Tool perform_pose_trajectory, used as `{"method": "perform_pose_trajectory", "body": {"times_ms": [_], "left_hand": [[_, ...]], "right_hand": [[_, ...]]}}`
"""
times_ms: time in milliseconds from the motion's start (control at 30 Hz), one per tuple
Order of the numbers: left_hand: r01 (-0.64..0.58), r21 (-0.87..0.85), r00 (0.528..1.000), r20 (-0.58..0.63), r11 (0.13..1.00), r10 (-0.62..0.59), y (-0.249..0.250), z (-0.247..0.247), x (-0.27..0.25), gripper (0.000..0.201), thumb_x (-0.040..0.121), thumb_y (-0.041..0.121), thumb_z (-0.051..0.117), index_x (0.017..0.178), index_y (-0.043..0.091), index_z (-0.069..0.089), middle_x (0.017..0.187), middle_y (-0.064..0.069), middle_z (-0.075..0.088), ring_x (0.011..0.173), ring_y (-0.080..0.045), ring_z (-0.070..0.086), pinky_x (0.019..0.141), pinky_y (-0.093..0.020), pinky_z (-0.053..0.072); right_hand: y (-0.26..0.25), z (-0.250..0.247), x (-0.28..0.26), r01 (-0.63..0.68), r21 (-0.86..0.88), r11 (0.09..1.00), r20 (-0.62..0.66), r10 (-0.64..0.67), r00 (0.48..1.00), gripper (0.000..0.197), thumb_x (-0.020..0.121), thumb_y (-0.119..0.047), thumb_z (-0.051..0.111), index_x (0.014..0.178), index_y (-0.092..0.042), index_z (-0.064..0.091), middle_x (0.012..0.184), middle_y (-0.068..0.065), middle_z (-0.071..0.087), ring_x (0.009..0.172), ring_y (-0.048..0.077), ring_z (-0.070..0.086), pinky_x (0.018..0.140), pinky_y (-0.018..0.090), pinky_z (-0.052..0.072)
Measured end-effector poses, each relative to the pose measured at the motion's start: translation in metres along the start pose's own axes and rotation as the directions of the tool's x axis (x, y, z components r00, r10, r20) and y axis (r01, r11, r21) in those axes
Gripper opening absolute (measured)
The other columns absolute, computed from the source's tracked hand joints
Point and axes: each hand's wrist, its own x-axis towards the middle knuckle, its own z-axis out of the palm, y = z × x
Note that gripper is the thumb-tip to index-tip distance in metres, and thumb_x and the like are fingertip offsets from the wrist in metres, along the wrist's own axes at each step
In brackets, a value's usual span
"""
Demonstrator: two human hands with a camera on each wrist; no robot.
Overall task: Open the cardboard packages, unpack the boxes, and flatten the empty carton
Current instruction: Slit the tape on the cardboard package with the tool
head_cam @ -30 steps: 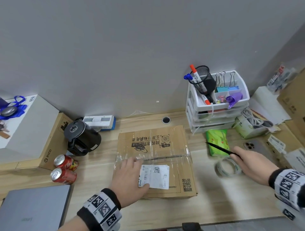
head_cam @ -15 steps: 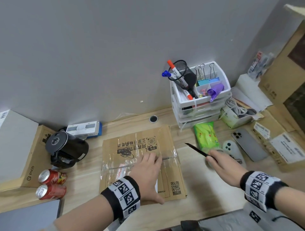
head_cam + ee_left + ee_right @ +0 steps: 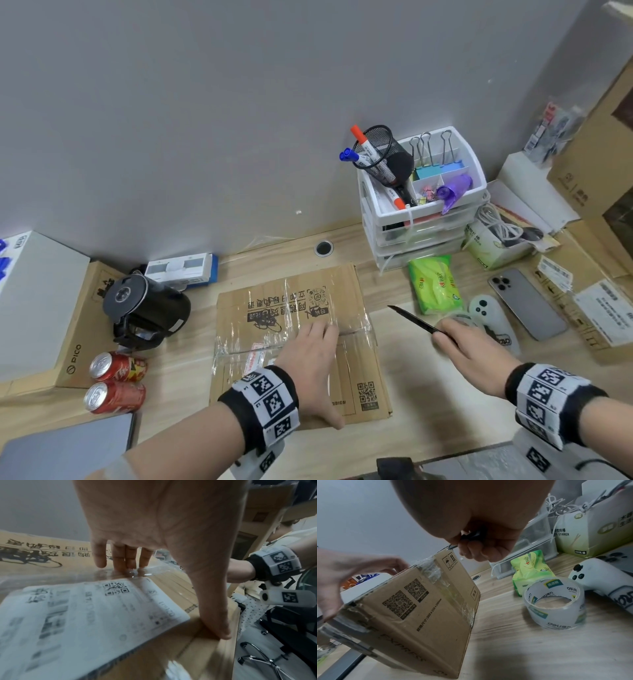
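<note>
A taped brown cardboard box lies on the wooden desk, with a white shipping label on its top. My left hand lies flat on the box top, its fingertips at the clear tape seam and the thumb over the near edge. My right hand hovers to the right of the box and grips a slim black knife, blade pointing at the box's right side. In the right wrist view the fingers curl round the knife handle above the box's corner.
A roll of clear tape, a white controller, a green wipes pack and a phone lie right of the box. A white drawer organiser stands behind. A black kettle and two red cans sit left.
My left hand slid up the box top from the label to the tape seam. My right hand lifted the knife off the tape roll and brought it toward the box.
</note>
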Motion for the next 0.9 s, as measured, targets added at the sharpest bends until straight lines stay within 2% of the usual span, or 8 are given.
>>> {"method": "perform_pose_trajectory", "body": {"times_ms": [100,200,367,433,500,633,767,900], "left_hand": [[-0.006,0.022,1.000,-0.007,1.000,0.007,0.001,-0.003,0.004,0.128,0.040,0.077,0.084,0.140,0.017,0.031,0.135,-0.002,0.037,0.122,-0.023,0.036,0.114,-0.042,0.032],[-0.019,0.027,1.000,0.001,0.999,0.019,0.000,-0.005,0.009,0.121,0.038,0.079,0.083,0.132,0.018,0.038,0.125,0.001,0.038,0.112,-0.020,0.035,0.110,-0.041,0.035],[-0.014,-0.004,1.000,-0.027,1.000,0.014,-0.007,-0.001,0.010,0.113,0.034,0.083,0.080,0.118,0.019,0.040,0.115,0.005,0.036,0.102,-0.016,0.033,0.103,-0.035,0.037],[-0.015,-0.005,0.999,-0.038,1.000,0.015,-0.007,0.001,0.009,0.114,0.033,0.084,0.079,0.118,0.020,0.039,0.115,0.006,0.036,0.102,-0.015,0.034,0.103,-0.034,0.037],[-0.012,-0.012,0.999,-0.042,1.000,0.011,-0.008,0.001,0.008,0.115,0.034,0.084,0.079,0.120,0.020,0.039,0.117,0.005,0.036,0.103,-0.016,0.035,0.104,-0.035,0.037],[-0.002,-0.023,0.999,-0.049,1.000,0.001,-0.010,0.000,0.009,0.117,0.033,0.084,0.079,0.123,0.020,0.039,0.118,0.005,0.037,0.105,-0.016,0.036,0.105,-0.035,0.037],[-0.001,-0.017,0.999,-0.054,1.000,0.000,-0.011,-0.001,0.009,0.117,0.032,0.085,0.078,0.121,0.020,0.039,0.116,0.006,0.038,0.103,-0.016,0.037,0.102,-0.034,0.039],[0.000,-0.019,0.998,-0.055,1.000,-0.001,-0.012,-0.001,0.009,0.116,0.032,0.085,0.078,0.120,0.020,0.039,0.115,0.005,0.038,0.103,-0.017,0.037,0.102,-0.035,0.040]], "right_hand": [[-0.003,-0.002,-0.003,0.003,0.009,1.000,0.023,-0.003,1.000,0.027,0.096,-0.053,0.031,0.078,-0.036,0.042,0.072,-0.007,0.053,0.072,0.012,0.052,0.071,0.041,0.048],[-0.006,-0.003,-0.007,0.010,0.034,0.999,0.038,-0.011,0.999,0.023,0.098,-0.048,0.036,0.076,-0.044,0.042,0.070,-0.007,0.054,0.071,0.011,0.052,0.068,0.038,0.047],[-0.015,-0.002,-0.010,0.025,0.065,0.998,0.144,-0.034,0.989,0.025,0.101,-0.039,0.040,0.079,-0.028,0.049,0.073,-0.002,0.058,0.072,0.012,0.052,0.069,0.030,0.043],[-0.019,-0.001,-0.011,0.017,0.078,0.997,0.169,-0.030,0.985,0.025,0.101,-0.036,0.041,0.082,-0.024,0.053,0.074,-0.001,0.060,0.073,0.012,0.052,0.066,0.022,0.039],[-0.023,0.001,-0.011,0.011,0.102,0.995,0.179,-0.029,0.983,0.025,0.102,-0.033,0.042,0.084,-0.021,0.055,0.074,-0.001,0.059,0.075,0.013,0.051,0.066,0.019,0.039],[-0.028,0.006,-0.011,0.009,0.143,0.990,0.161,-0.032,0.986,0.027,0.102,-0.034,0.041,0.081,-0.022,0.053,0.069,-0.002,0.055,0.072,0.015,0.051,0.066,0.023,0.040],[-0.030,0.008,-0.011,0.007,0.146,0.989,0.123,-0.025,0.992,0.029,0.102,-0.034,0.041,0.082,-0.018,0.054,0.073,0.008,0.060,0.071,0.019,0.052,0.070,0.029,0.042],[-0.029,0.011,-0.013,0.006,0.153,0.988,0.119,-0.024,0.993,0.030,0.102,-0.036,0.040,0.081,-0.019,0.053,0.073,0.008,0.059,0.069,0.020,0.053,0.069,0.033,0.043]]}}
